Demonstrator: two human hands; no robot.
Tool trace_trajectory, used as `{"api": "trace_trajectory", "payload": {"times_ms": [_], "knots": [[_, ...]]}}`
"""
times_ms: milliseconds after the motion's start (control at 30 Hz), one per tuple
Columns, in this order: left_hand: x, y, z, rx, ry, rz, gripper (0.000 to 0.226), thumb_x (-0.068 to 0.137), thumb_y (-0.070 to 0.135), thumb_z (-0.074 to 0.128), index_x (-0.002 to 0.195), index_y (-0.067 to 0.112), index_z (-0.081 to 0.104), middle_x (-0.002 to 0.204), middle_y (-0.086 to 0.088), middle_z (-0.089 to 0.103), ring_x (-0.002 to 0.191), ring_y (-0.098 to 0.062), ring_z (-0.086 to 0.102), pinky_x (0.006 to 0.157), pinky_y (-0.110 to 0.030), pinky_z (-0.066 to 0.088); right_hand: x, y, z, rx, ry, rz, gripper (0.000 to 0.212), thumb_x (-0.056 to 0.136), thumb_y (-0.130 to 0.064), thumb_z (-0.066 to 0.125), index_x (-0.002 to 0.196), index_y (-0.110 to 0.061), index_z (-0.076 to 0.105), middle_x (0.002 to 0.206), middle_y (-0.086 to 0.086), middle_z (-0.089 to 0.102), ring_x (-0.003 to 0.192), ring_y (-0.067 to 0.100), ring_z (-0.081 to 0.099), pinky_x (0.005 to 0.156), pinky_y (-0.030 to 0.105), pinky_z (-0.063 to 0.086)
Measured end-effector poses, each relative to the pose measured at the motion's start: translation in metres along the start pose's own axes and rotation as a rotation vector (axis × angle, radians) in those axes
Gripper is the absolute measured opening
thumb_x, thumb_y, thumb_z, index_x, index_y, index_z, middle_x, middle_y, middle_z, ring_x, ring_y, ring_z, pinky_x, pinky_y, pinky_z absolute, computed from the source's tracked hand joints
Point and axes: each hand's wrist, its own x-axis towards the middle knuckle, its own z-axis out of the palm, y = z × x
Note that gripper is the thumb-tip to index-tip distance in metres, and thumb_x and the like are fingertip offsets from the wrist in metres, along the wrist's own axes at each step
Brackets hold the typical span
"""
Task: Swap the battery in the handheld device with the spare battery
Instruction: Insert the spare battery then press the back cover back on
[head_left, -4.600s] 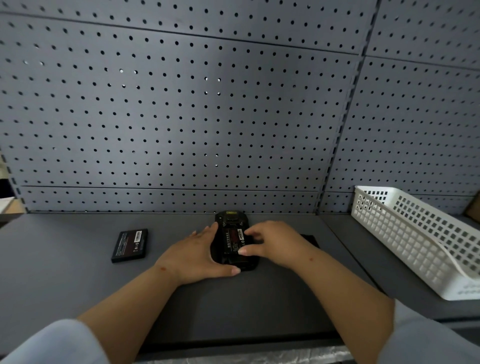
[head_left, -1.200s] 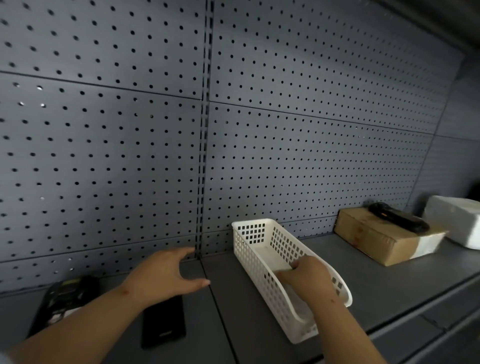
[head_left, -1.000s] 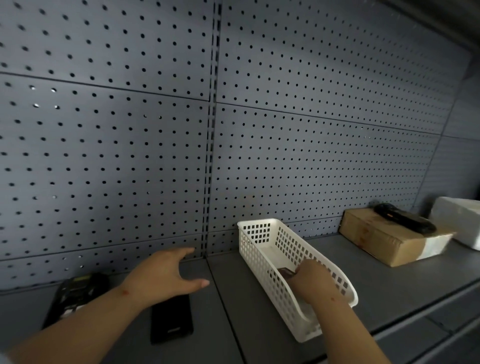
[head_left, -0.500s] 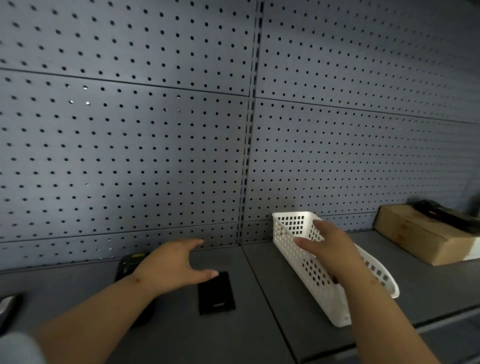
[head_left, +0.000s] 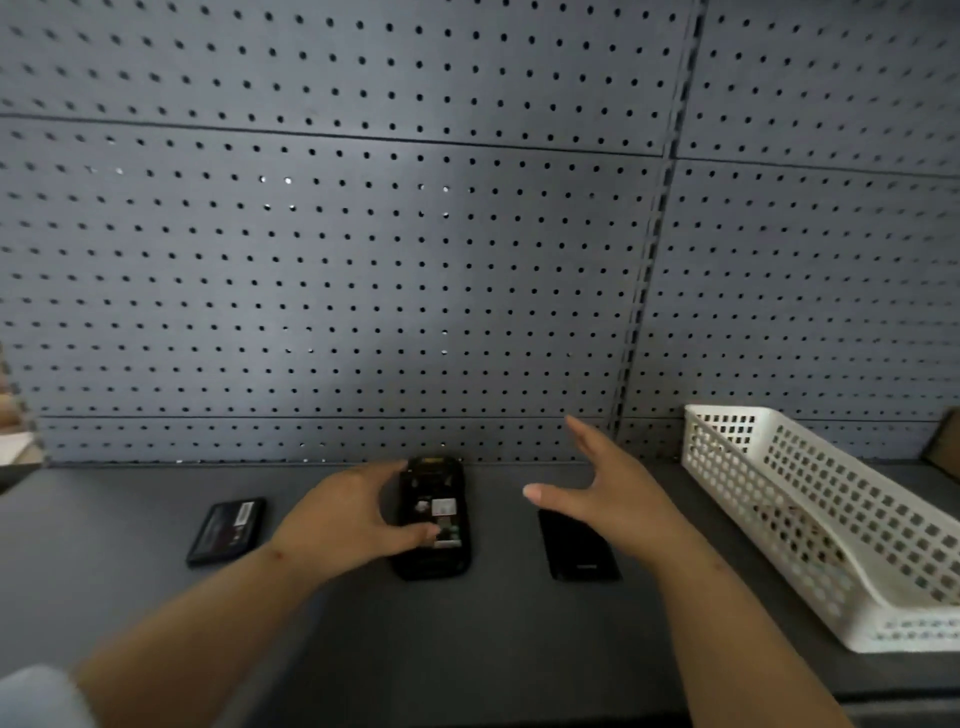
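While both hands were spread:
Left hand (head_left: 345, 525): open, thumb touched device (head_left: 434, 517), frame centre.
Right hand (head_left: 605, 493): open, empty, above cover (head_left: 576, 551).
Battery (head_left: 227, 530): lower left.

Right hand (head_left: 610, 493) hides part of black cover (head_left: 576, 545) — blurred.

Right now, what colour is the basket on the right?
White, with a grid of holes; the basket shows clearly in the head view.

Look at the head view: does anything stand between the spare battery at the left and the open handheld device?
Only the left hand, resting at the handheld device on its left side, toward the spare battery. The shelf surface between shows nothing else. The right hand hovers open on the other side.
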Motion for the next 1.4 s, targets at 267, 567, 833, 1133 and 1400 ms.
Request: {"api": "trace_trajectory", "payload": {"times_ms": [267,567,833,1133,1400], "knots": [[-0.041,-0.044,-0.014,0.058,0.115,-0.235,0.085,0.067,0.061,0.065,0.138,0.025,0.034,0.140,0.001,0.047,0.122,-0.018,0.049,0.099,-0.030,0.042,0.004,-0.007,0.066,0.042,-0.100,0.011,0.095,0.068,-0.041,0.076,0.143,-0.035,0.018,0.155,-0.007,0.021,0.141,0.011,0.020,0.112,0.034,0.024],[-0.061,-0.081,-0.019,0.033,0.365,-0.549,0.077,0.067,0.058,0.067,0.119,0.006,0.044,0.121,-0.012,0.054,0.110,-0.030,0.052,0.085,-0.042,0.049,0.001,-0.011,0.098,0.102,-0.108,0.033,0.092,0.070,-0.030,0.077,0.144,-0.028,0.021,0.151,-0.002,0.030,0.136,0.013,0.030,0.098,0.022,0.025],[-0.058,-0.090,-0.010,-0.059,0.367,-0.686,0.056,0.072,0.043,0.070,0.106,0.004,0.048,0.108,-0.016,0.060,0.101,-0.034,0.055,0.075,-0.039,0.046,-0.004,-0.017,0.101,0.100,-0.090,0.013,0.085,0.074,-0.025,0.075,0.142,-0.027,0.025,0.146,0.000,0.038,0.115,0.003,0.036,0.092,0.021,0.027],[-0.050,-0.093,-0.011,0.003,0.389,-0.668,0.043,0.078,0.035,0.066,0.098,0.000,0.049,0.105,-0.021,0.060,0.095,-0.038,0.056,0.066,-0.035,0.039,0.001,-0.007,0.101,0.094,-0.068,0.035,0.092,0.070,-0.032,0.077,0.144,-0.027,0.022,0.151,-0.003,0.031,0.136,0.012,0.031,0.097,0.022,0.025],[-0.042,-0.080,-0.012,-0.017,0.385,-0.608,0.041,0.078,0.036,0.066,0.095,0.000,0.055,0.095,-0.019,0.063,0.081,-0.033,0.056,0.061,-0.033,0.041,0.003,-0.001,0.099,0.113,-0.067,0.048,0.095,0.069,-0.032,0.077,0.145,-0.026,0.021,0.152,-0.002,0.029,0.138,0.012,0.028,0.101,0.023,0.023]]}}
